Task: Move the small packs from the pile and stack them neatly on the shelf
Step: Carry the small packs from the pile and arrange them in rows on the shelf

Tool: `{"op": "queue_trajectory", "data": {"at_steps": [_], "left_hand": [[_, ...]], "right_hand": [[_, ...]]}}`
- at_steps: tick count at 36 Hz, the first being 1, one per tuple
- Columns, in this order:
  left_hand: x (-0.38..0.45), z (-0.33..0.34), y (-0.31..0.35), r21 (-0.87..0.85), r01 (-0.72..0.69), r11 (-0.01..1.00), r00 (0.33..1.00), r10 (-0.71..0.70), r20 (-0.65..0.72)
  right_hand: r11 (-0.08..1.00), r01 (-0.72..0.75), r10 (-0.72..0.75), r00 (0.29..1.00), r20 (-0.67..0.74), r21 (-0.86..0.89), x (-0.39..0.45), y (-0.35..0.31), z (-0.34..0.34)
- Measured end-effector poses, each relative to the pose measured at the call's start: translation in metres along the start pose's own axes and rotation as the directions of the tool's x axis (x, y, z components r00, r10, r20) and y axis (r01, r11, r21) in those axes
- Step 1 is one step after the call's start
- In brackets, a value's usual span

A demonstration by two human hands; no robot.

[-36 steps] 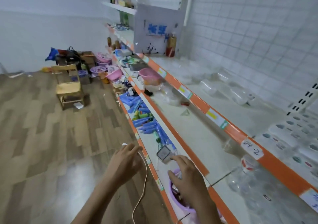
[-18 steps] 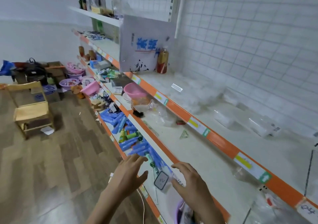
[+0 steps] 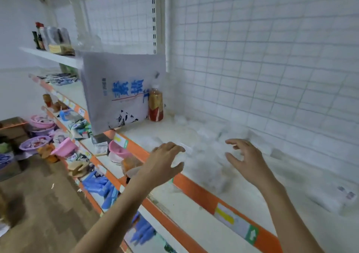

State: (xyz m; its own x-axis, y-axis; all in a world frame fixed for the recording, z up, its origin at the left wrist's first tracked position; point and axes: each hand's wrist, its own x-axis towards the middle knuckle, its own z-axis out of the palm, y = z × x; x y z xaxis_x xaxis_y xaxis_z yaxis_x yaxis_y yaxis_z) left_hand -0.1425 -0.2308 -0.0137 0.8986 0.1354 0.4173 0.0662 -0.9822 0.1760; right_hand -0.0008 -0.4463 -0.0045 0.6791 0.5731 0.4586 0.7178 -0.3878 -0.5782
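Observation:
A blurred pile of small clear packs (image 3: 211, 148) lies on the white shelf (image 3: 194, 192) with the orange front edge, against the wire-grid back. My left hand (image 3: 165, 161) hovers over the pile's left side, fingers spread and relaxed, holding nothing. My right hand (image 3: 244, 159) hovers at the pile's right side, fingers loosely bent, also holding nothing. Further right on the same shelf lies one more clear pack (image 3: 334, 198) with a small label.
A large grey bag with blue writing (image 3: 120, 91) hangs at the shelf's far left, a red-and-gold bottle (image 3: 155, 105) beside it. Lower shelves hold pink bowls (image 3: 116, 149) and blue tubes (image 3: 101, 186). Purple baskets (image 3: 35, 142) stand on the wooden floor at left.
Both hands rose from the low shelf with the purple basket up to the pile of clear packs. The view tilted up and right along the shelving.

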Motion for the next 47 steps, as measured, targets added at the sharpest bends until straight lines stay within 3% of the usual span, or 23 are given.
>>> {"op": "queue_trajectory", "data": {"at_steps": [5,9,13,19,22,26,31,35,41,47], "left_hand": [[0.094,0.011,-0.022,0.117,-0.120,0.986,0.992,0.113,0.064],[0.152,0.033,-0.030,0.127,-0.185,0.974,0.973,0.163,0.166],[0.193,0.061,-0.035,0.007,-0.205,0.979,0.924,0.191,0.331],[0.225,0.099,-0.047,-0.113,-0.291,0.950,0.812,0.307,0.497],[0.231,0.113,-0.052,-0.190,-0.314,0.930,0.805,0.367,0.466],[0.235,0.121,-0.062,-0.171,-0.428,0.887,0.812,0.461,0.357],[0.244,0.121,-0.073,-0.188,-0.565,0.803,0.757,0.595,0.270],[0.250,0.117,-0.075,-0.424,-0.474,0.772,0.782,0.590,0.200],[0.258,0.104,-0.072,-0.635,-0.202,0.746,0.840,0.465,0.278],[0.255,0.107,-0.068,-0.672,-0.091,0.735,0.813,0.444,0.375]], "right_hand": [[0.975,-0.128,0.142,0.988,0.066,-0.182,0.065,0.047,-0.007],[0.934,-0.220,0.286,0.933,0.220,-0.281,0.089,0.071,-0.004],[0.897,-0.273,0.390,0.860,0.329,-0.349,0.102,0.079,0.002],[0.891,-0.309,0.419,0.842,0.340,-0.334,0.107,0.079,0.004],[0.875,-0.318,0.437,0.844,0.312,-0.365,0.107,0.080,0.006],[0.862,-0.359,0.452,0.864,0.222,-0.358,0.106,0.081,0.017],[0.852,-0.423,0.473,0.874,0.111,-0.308,0.104,0.079,0.023],[0.846,-0.500,0.512,0.859,0.016,-0.186,0.102,0.074,0.023],[0.822,-0.567,0.568,0.810,-0.146,0.051,0.107,0.060,0.024],[0.763,-0.647,0.640,0.757,-0.129,-0.011,0.111,0.056,0.032]]}}
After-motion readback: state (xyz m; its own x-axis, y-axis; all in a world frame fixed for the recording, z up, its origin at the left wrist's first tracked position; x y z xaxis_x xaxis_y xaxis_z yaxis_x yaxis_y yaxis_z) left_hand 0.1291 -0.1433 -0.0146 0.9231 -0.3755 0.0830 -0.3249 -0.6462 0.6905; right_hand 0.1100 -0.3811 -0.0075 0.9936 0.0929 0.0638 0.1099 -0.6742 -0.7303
